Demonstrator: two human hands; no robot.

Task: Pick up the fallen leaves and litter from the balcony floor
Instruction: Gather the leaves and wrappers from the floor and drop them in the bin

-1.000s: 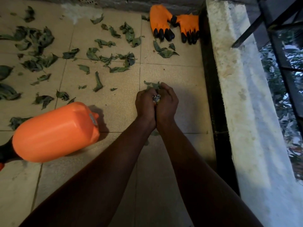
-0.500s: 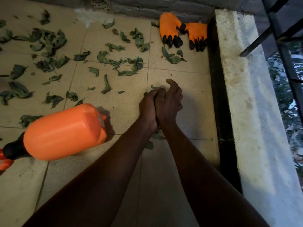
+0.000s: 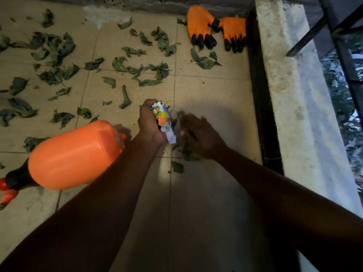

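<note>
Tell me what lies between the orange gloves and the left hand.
Head view: scattered green leaves lie on the floor near the orange gloves; nearer the left hand it is mostly bare.

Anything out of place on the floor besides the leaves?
The orange spray bottle lies tipped on its side beside the left hand, nozzle at the frame's left edge. Orange gloves lie unworn in the far corner.

- We see a home balcony: a beige tiled floor [image 3: 206,95] edged by a low whitewashed parapet [image 3: 294,99].
- A dark metal railing [image 3: 337,36] stands above it, with tree foliage [image 3: 341,107] beyond.
- We find fallen leaves [image 3: 55,48], orange garden gloves [image 3: 198,26] and an orange sprayer [image 3: 74,156] lying about.
</note>
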